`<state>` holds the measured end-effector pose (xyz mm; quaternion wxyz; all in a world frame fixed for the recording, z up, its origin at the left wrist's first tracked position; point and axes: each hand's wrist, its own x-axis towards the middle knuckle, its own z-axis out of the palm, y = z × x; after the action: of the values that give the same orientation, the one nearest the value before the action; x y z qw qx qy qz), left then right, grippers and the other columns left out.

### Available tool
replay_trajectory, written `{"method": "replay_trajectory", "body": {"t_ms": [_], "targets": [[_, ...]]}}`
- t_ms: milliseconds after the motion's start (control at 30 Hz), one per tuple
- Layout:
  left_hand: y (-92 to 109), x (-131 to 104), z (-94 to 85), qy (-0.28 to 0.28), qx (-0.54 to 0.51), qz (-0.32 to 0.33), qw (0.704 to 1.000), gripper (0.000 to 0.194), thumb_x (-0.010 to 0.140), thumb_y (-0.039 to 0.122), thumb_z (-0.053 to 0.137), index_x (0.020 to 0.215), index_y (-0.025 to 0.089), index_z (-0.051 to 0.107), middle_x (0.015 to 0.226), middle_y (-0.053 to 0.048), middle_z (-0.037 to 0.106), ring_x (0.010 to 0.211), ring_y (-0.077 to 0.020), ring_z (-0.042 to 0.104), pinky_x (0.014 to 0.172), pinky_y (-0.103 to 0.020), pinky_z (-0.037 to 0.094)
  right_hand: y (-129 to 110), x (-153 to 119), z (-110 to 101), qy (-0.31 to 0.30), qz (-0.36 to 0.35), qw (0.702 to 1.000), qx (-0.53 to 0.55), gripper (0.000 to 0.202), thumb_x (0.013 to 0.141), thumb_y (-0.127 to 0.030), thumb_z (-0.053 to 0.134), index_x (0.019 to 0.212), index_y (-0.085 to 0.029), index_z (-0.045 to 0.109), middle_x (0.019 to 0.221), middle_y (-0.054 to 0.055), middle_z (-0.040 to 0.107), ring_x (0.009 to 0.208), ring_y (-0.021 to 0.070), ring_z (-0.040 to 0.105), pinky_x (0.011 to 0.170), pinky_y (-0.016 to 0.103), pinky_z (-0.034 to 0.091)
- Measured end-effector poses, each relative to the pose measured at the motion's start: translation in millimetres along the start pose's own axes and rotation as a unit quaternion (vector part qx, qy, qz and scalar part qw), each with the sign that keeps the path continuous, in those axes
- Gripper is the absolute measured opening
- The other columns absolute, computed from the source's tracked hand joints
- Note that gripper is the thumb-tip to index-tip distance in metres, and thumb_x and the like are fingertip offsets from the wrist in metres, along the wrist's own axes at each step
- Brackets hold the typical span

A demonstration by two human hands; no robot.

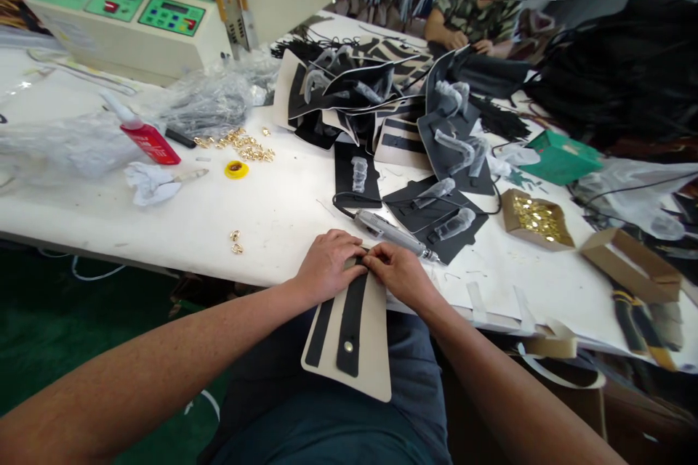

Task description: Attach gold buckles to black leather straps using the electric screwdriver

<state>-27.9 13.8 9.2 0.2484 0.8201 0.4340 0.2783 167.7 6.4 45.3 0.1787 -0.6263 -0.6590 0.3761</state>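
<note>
A beige panel (374, 334) with black strips and a round metal stud near its lower end hangs over the table's front edge, above my lap. My left hand (330, 267) lies over its upper left part, fingers bent and closed on it. At the panel's top, my right hand (399, 272) pinches with thumb and forefinger beside the left fingertips; anything small between them is hidden. Just beyond the hands rests a grey rotary tool (390, 232) with a black cord. Black panels (357, 174) with plastic-wrapped parts lie behind it.
On the white table (273, 218) are gold fittings (245, 145), a red bottle (147, 142), a yellow round container (236, 170) and a box of gold pieces (537, 219). Pliers (640, 327) lie at right. A machine (131, 25) stands back left; a person (474, 7) sits across.
</note>
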Motion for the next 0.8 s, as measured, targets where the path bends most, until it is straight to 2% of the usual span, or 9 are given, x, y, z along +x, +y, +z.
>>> {"method": "replay_trajectory", "body": {"t_ms": [200, 267, 367, 433, 533, 600, 667, 733, 800], "targets": [[0, 0, 0.5, -0.001, -0.002, -0.008, 1.000, 0.028, 0.088, 0.033, 0.079, 0.116, 0.026, 0.077, 0.131, -0.004, 0.075, 0.127, -0.0288, 0.059, 0.106, -0.049, 0.049, -3, -5, -11, -0.012, -0.017, 1.000, -0.003, 0.031, 0.098, -0.042, 0.055, 0.079, -0.022, 0.070, 0.066, 0.000, 0.066, 0.062, 0.0169, 0.058, 0.060, 0.030, 0.043], [0, 1, 1.0, -0.003, -0.004, -0.007, 1.000, 0.029, 0.088, 0.033, 0.080, 0.115, 0.026, 0.077, 0.131, -0.004, 0.075, 0.127, -0.0287, 0.059, 0.107, -0.050, 0.049, -1, -3, -22, 0.058, -0.059, 0.995, -0.050, 0.024, 0.097, -0.040, 0.061, 0.090, -0.022, 0.074, 0.081, 0.004, 0.072, 0.073, 0.0199, 0.064, 0.070, 0.033, 0.048], [0, 1, 1.6, -0.001, -0.006, -0.003, 1.000, 0.027, 0.088, 0.033, 0.080, 0.113, 0.026, 0.078, 0.131, -0.004, 0.075, 0.127, -0.0285, 0.060, 0.107, -0.050, 0.048, 7, 4, -37, 0.156, -0.126, 0.958, -0.203, 0.023, 0.093, -0.038, 0.070, 0.108, -0.022, 0.075, 0.112, 0.011, 0.073, 0.103, 0.0288, 0.066, 0.090, 0.040, 0.050], [0, 1, 1.8, 0.002, -0.007, -0.004, 1.000, 0.026, 0.087, 0.033, 0.080, 0.113, 0.027, 0.078, 0.131, -0.004, 0.075, 0.127, -0.0285, 0.060, 0.107, -0.050, 0.048, 14, 13, -44, 0.137, -0.129, 0.936, -0.299, 0.031, 0.092, -0.039, 0.072, 0.118, -0.021, 0.074, 0.118, 0.014, 0.071, 0.112, 0.0334, 0.064, 0.094, 0.044, 0.049], [0, 1, 1.8, 0.005, -0.009, -0.007, 1.000, 0.026, 0.086, 0.032, 0.081, 0.111, 0.027, 0.078, 0.130, -0.004, 0.076, 0.127, -0.0286, 0.060, 0.106, -0.051, 0.049, 22, 24, -50, 0.076, -0.103, 0.932, -0.340, 0.035, 0.093, -0.038, 0.070, 0.124, -0.021, 0.071, 0.113, 0.013, 0.072, 0.107, 0.0333, 0.065, 0.087, 0.042, 0.050], [0, 1, 2.0, 0.007, -0.008, -0.006, 1.000, 0.026, 0.086, 0.032, 0.082, 0.111, 0.027, 0.079, 0.130, -0.004, 0.076, 0.126, -0.0286, 0.060, 0.106, -0.051, 0.049, 23, 26, -55, 0.070, -0.094, 0.947, -0.299, 0.034, 0.094, -0.036, 0.066, 0.124, -0.020, 0.070, 0.112, 0.013, 0.072, 0.105, 0.0321, 0.066, 0.086, 0.041, 0.050], [0, 1, 2.1, 0.011, -0.006, -0.005, 1.000, 0.026, 0.085, 0.032, 0.082, 0.111, 0.026, 0.079, 0.129, -0.004, 0.076, 0.126, -0.0286, 0.061, 0.105, -0.050, 0.050, 20, 21, -60, 0.085, -0.073, 0.975, -0.193, 0.035, 0.094, -0.039, 0.064, 0.123, -0.020, 0.070, 0.108, 0.011, 0.072, 0.099, 0.0304, 0.067, 0.086, 0.042, 0.051], [0, 0, 2.1, 0.012, -0.006, -0.005, 1.000, 0.027, 0.085, 0.032, 0.082, 0.111, 0.025, 0.078, 0.129, -0.004, 0.076, 0.125, -0.0285, 0.061, 0.104, -0.049, 0.050, 11, 12, -65, 0.093, -0.050, 0.994, -0.004, 0.036, 0.095, -0.046, 0.059, 0.121, -0.022, 0.067, 0.102, 0.009, 0.072, 0.092, 0.0280, 0.068, 0.082, 0.042, 0.054], [0, 0, 1.7, 0.012, -0.006, -0.004, 1.000, 0.027, 0.086, 0.032, 0.082, 0.112, 0.025, 0.078, 0.129, -0.004, 0.076, 0.125, -0.0283, 0.061, 0.105, -0.050, 0.049, -5, 0, -64, 0.096, -0.053, 0.972, 0.207, 0.037, 0.095, -0.052, 0.051, 0.116, -0.024, 0.064, 0.099, 0.007, 0.070, 0.088, 0.0263, 0.069, 0.080, 0.042, 0.057]]}}
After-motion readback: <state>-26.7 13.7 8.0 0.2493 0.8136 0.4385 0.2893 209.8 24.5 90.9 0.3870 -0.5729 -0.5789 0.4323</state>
